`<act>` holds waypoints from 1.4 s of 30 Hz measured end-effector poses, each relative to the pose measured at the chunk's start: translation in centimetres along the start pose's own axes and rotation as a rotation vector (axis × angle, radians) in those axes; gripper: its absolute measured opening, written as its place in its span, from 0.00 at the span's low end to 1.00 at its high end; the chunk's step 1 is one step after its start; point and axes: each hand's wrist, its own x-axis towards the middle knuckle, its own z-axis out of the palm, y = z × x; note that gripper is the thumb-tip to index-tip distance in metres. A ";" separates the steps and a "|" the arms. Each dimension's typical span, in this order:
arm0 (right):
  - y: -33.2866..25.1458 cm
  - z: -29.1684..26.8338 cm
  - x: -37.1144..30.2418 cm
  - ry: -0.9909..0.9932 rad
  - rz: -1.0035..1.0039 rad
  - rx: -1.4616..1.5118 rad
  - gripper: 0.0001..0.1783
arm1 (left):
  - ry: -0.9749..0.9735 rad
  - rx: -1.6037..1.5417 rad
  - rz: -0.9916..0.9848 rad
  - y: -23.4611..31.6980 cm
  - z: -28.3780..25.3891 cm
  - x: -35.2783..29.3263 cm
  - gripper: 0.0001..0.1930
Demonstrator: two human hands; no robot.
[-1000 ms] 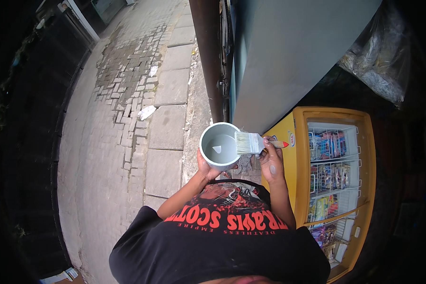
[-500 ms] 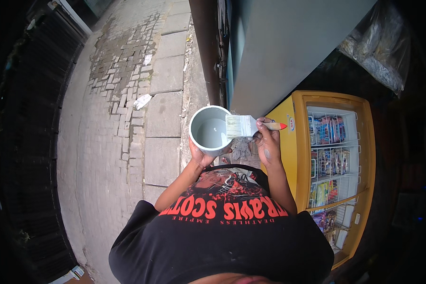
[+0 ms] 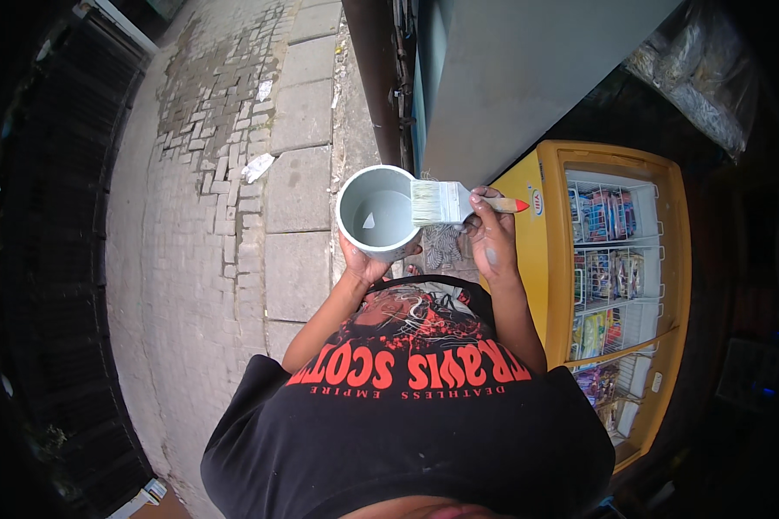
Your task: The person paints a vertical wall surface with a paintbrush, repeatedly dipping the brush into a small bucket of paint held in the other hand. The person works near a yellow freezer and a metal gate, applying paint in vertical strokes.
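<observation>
My left hand (image 3: 364, 259) is wrapped round the lower side of a round grey paint pot (image 3: 346, 192), with some fingers hidden beneath it. Greyish liquid paint (image 3: 388, 214) lies inside, with a bright reflection on its surface. In my right hand (image 3: 492, 232) is a wide flat paintbrush (image 3: 446, 203) with a wooden, red-tipped handle. Fingers and thumb grip it where the handle meets the head. Its pale, paint-coated bristles point left and overlap the pot's right rim. Grey paint smears mark my right hand near the wrist.
A yellow display freezer (image 3: 537, 251) with wire baskets of packets stands close on my right. Ahead rises a grey wall panel (image 3: 519, 78) beside a dark post (image 3: 376, 78). Paving slabs (image 3: 299, 195) and a brick lane run along the left. A clear plastic bag (image 3: 701, 78) hangs at upper right.
The pot, brush and both hands sit slightly higher in the picture, and the surroundings have shifted a little. The brush still overlaps the pot's rim, and both grips look unchanged.
</observation>
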 end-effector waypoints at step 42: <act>18.6 -0.8 25.6 0.955 -0.782 0.399 0.12 | 0.103 0.050 -0.465 18.8 -3.9 6.5 0.45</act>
